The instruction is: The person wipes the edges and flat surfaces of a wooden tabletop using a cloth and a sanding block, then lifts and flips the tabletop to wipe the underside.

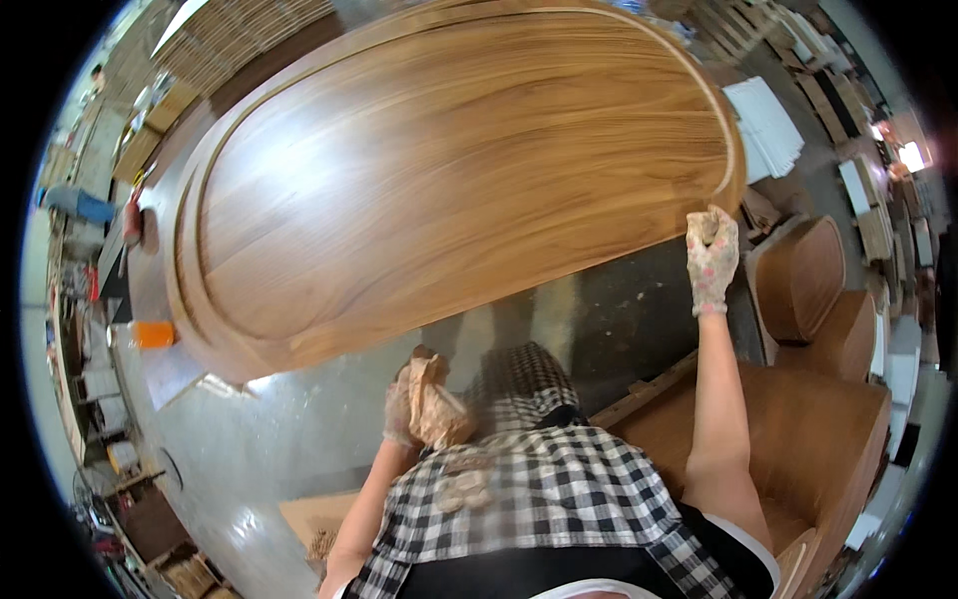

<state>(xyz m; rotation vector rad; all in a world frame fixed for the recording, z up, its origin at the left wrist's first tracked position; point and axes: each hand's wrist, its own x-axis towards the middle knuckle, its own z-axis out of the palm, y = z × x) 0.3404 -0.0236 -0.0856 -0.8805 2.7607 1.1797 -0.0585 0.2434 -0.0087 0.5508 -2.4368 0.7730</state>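
A large wooden panel [479, 160] with rounded ends and a curved raised band near its rim spreads out before me. At the panel's near right corner, my right hand [712, 255], in a light glove with pink spots, has its fingers curled closed. What they hold, if anything, is hidden. A pale line [720, 120] runs along the band's right side and stops just above that hand. My left hand [399, 404], also gloved, is closed on a crumpled tan cloth or paper [435, 404] in front of my checked apron [539, 479], apart from the panel.
Curved brown wooden pieces [798, 270] stand to the right, with a larger one [788, 429] beside my right arm. White sheets [763, 125] are stacked beyond the panel's right end. An orange bottle [150, 334] sits at the left. Stacked boards [239, 40] lie behind.
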